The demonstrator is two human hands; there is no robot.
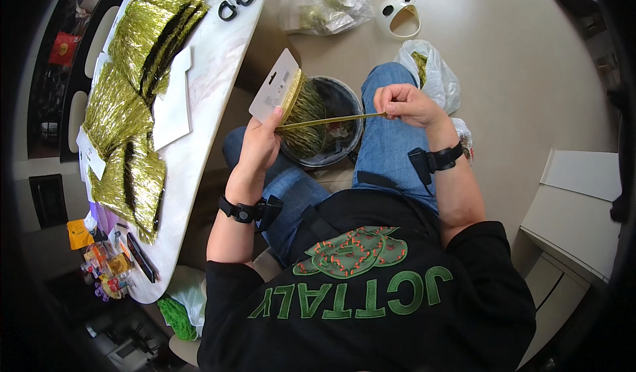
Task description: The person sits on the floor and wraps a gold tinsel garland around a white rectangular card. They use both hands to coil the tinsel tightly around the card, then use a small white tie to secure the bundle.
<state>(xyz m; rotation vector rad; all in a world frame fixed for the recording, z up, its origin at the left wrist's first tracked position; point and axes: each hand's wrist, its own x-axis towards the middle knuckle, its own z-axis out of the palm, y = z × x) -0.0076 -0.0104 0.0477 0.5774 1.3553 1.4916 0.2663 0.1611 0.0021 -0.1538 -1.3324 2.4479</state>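
Observation:
In my left hand [261, 141] is a white hang card [275, 85] with gold metallic fringe trim [305, 123] wound about it; the tinsel strands hang over a round bin [350, 93] between my knees. My right hand [407, 104] pinches the end of the trim's narrow gold band [330, 120], which runs nearly straight between both hands. On the marble table to the left lie carded bundles of gold fringe [119, 108], a stack of blank white cards [174, 103] and black-handled scissors [231, 2].
A black pen-like item [141, 257] and small packets [107, 267] lie at the table's near end. Plastic bags [328, 12] and a white open-mouthed container [400, 19] stand on the floor ahead. Another bag [437, 76] with gold material is beside my right knee; white boxes [571, 213] stand far right.

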